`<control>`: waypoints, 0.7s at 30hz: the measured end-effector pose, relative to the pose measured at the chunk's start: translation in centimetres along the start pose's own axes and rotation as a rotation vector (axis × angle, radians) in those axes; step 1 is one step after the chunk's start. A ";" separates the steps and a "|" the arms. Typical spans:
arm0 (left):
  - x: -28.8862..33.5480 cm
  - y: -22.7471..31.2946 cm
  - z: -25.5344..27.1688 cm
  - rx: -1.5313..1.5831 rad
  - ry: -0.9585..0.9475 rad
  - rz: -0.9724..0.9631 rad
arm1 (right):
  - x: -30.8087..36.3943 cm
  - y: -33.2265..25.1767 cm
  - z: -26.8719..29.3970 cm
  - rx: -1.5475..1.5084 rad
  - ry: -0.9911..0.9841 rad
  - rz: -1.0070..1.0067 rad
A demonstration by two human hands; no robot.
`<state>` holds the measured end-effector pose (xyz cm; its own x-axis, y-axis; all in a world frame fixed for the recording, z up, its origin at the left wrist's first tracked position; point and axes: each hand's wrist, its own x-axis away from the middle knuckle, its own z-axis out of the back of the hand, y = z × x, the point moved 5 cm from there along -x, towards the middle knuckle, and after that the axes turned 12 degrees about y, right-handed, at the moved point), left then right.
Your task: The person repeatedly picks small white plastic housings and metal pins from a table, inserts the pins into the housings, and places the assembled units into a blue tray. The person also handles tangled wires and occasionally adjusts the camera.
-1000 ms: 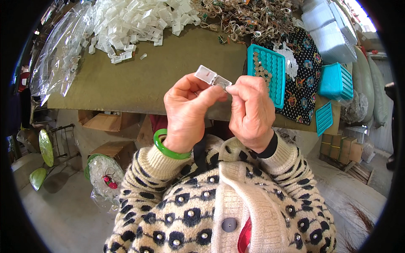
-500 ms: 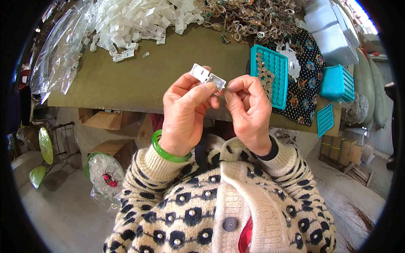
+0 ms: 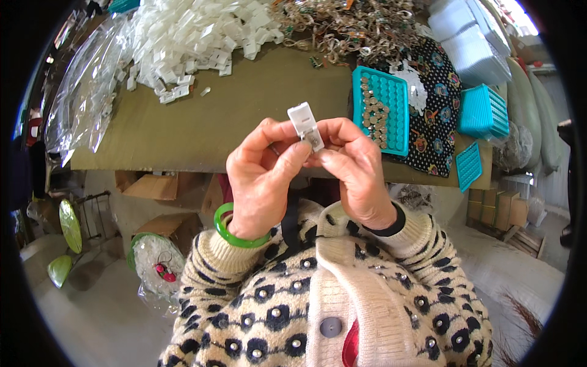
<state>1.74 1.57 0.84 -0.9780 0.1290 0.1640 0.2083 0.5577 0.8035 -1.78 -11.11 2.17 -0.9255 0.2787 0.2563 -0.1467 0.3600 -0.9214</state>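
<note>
Above the table's front edge, a small white hinged plastic case [image 3: 302, 118] is held between my two hands with its lid swung up. My left hand [image 3: 264, 174], a green bangle at the wrist, grips its lower left side between thumb and fingers. Thumb and fingers of my right hand [image 3: 358, 168] are closed on its lower right side. A small roundish thing seems to lie in the lower half, partly covered by my left thumb; its kind is unclear. Right of my hands lies a teal tray [image 3: 398, 113] with round pockets, holding several small coin-like metal discs [image 3: 374, 116].
A large heap of white plastic cases [image 3: 202, 30] covers the table's far left, beside a clear plastic bag [image 3: 92, 92]. Tangled thin wires [image 3: 361, 27] lie at the far middle. Stacked teal trays [image 3: 483, 113] and white trays [image 3: 471, 43] stand at right. Cardboard boxes [image 3: 498, 208] sit below.
My right hand has moved left onto the case, so both hands now grip it. The case has turned more upright, and the view has shifted slightly.
</note>
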 end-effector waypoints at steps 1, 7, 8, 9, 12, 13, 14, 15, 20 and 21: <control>0.2 0.0 -0.1 -0.041 -0.024 -0.046 | 0.0 0.0 -0.1 0.009 0.000 0.003; 1.4 0.1 -1.2 -0.339 -0.132 -0.472 | 0.1 -0.3 0.6 0.142 0.044 0.030; 1.2 -0.1 -1.2 -0.315 -0.123 -0.446 | 0.3 -0.8 0.6 0.230 0.004 0.090; 1.0 -0.1 -1.2 -0.287 -0.131 -0.447 | 0.5 -1.2 0.7 0.317 -0.023 0.135; 0.3 -0.5 -0.8 -0.093 -0.132 -0.162 | 0.8 -3.9 1.1 0.646 0.030 0.617; 0.3 -0.8 -0.6 -0.050 -0.106 -0.011 | 0.5 -5.1 2.0 0.738 0.106 0.788; 0.4 -1.2 -0.5 -0.008 -0.080 0.138 | 0.0 -6.2 2.7 0.852 0.179 0.967; 0.3 -1.4 -0.4 -0.017 -0.075 0.207 | -0.9 -6.7 3.5 0.951 0.222 1.034; 0.0 -2.6 -0.9 -0.060 -0.014 0.421 | -5.5 -5.9 6.1 1.288 0.255 1.164; -0.2 -2.6 -1.2 -0.056 -0.013 0.405 | -5.9 -5.5 6.5 1.322 0.217 1.140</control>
<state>1.36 -0.83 -0.59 -0.8168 0.3392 0.4666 0.5751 0.4140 0.7056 2.27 -20.51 3.87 -0.7165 -0.0034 -0.6976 0.2216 -0.9493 -0.2230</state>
